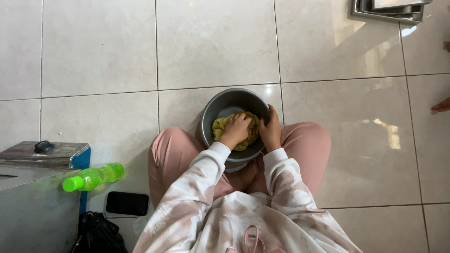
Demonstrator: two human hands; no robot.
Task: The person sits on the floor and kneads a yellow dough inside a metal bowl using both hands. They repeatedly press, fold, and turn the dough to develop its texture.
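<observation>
A grey metal bowl [224, 104] rests between my knees on the tiled floor, with a lump of yellow dough [219, 126] inside. My left hand [235, 130] presses down into the dough, fingers curled over it. My right hand [271, 130] grips the bowl's right rim. I wear pink trousers and a white, pink-stained long-sleeved top.
A metal box [33, 187] with a blue edge stands at the lower left, and a green bottle [93, 176] lies on it. A black phone [127, 203] and a black bag [96, 234] lie beside it. Stacked metal trays [391, 9] sit at the top right. Another person's toes [441, 106] show at the right edge.
</observation>
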